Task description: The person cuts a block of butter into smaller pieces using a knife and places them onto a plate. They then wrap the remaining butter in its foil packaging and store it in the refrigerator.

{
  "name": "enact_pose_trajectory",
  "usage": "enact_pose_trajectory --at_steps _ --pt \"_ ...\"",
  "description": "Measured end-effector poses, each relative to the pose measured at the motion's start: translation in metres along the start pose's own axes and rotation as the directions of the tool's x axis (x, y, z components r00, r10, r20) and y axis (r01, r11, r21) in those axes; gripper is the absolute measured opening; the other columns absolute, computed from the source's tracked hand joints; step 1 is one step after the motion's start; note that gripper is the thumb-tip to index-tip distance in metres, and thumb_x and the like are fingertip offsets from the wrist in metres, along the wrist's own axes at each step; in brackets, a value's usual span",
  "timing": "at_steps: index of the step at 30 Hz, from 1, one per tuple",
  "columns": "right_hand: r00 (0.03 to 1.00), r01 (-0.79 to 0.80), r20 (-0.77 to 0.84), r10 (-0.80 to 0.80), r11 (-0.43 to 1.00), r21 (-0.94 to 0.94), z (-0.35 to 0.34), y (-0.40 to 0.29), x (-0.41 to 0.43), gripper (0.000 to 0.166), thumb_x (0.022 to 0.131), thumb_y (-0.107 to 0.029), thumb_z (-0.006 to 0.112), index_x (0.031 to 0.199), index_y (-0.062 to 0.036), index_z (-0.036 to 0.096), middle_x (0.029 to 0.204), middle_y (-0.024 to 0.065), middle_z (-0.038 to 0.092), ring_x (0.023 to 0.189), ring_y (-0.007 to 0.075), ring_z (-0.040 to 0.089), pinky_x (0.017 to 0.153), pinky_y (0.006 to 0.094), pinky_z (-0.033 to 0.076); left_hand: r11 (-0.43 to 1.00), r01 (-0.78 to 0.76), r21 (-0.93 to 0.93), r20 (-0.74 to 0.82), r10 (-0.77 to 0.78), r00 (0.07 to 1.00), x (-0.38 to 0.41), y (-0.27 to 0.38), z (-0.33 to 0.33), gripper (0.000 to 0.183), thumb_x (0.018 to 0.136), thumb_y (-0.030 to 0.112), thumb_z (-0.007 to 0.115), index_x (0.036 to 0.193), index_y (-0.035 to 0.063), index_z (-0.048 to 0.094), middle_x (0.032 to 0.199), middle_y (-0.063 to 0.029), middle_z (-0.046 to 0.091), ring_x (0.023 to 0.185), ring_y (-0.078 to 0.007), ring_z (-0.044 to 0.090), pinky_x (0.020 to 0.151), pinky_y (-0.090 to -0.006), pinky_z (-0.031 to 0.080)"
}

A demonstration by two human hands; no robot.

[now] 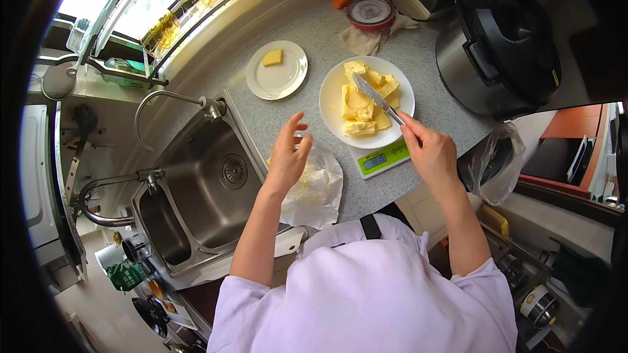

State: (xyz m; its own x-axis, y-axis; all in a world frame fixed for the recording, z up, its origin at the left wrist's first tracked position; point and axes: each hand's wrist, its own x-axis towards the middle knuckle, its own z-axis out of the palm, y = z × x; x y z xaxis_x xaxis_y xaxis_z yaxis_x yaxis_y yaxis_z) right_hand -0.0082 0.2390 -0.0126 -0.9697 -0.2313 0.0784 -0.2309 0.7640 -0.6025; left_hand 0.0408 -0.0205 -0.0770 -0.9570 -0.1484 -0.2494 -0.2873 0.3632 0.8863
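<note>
My right hand [431,149] grips the handle of a table knife [371,93], whose blade rests on chunks of butter [357,103]. The butter is heaped on a white plate [333,120], which stands on a green and white digital kitchen scale [385,158] with a lit display. Above a crumpled sheet of white wrapping paper [319,191] hovers my left hand [289,157], fingers apart and nothing held. Bits of butter cling to the paper. Farther back, a smaller white plate [289,81] bears one square piece of butter [273,58].
A double steel sink [206,157] with two taps lies to the left. At the back right stands an electric pressure cooker [495,54]. Behind the plates are a cloth [363,40] and a red-rimmed lidded container [370,12]. A plastic bag [500,166] hangs at the counter's right edge.
</note>
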Motion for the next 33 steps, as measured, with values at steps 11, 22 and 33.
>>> enact_pose_trajectory --at_steps 11,22,33 --pt "0.951 0.303 0.126 -0.284 0.936 -0.181 -0.039 0.014 0.002 0.024 0.079 -0.015 0.063 0.103 -0.0090 0.064 0.064 0.0090 0.061 0.054 0.0232 0.059 0.049 0.0335 0.046 0.927 0.317 -0.201 0.107 -0.301 0.948 0.039 0.008 0.023 0.049 0.085 0.008 0.040 0.133 0.0040 0.032 0.105 -0.0119 0.055 0.073 -0.0190 0.064 0.062 -0.0294 0.051" --pt "0.945 0.307 0.213 -0.248 0.898 -0.315 -0.030 0.027 -0.004 0.019 0.077 -0.015 0.064 0.095 -0.0083 0.065 0.062 0.0072 0.060 0.053 0.0226 0.059 0.049 0.0334 0.047 0.928 0.298 -0.223 0.160 -0.267 0.950 0.053 0.014 0.027 0.049 0.085 0.009 0.036 0.133 0.0016 0.031 0.104 -0.0124 0.057 0.074 -0.0202 0.064 0.067 -0.0316 0.053" --pt "0.949 0.279 0.212 -0.234 0.934 -0.221 -0.028 0.013 -0.030 0.022 0.079 -0.016 0.063 0.099 -0.0082 0.065 0.061 0.0070 0.060 0.053 0.0229 0.059 0.047 0.0340 0.046 0.839 0.375 -0.395 0.177 -0.331 0.927 0.047 0.017 0.026 0.048 0.086 0.015 0.037 0.132 0.0064 0.035 0.107 -0.0133 0.055 0.073 -0.0227 0.063 0.070 -0.0341 0.054"
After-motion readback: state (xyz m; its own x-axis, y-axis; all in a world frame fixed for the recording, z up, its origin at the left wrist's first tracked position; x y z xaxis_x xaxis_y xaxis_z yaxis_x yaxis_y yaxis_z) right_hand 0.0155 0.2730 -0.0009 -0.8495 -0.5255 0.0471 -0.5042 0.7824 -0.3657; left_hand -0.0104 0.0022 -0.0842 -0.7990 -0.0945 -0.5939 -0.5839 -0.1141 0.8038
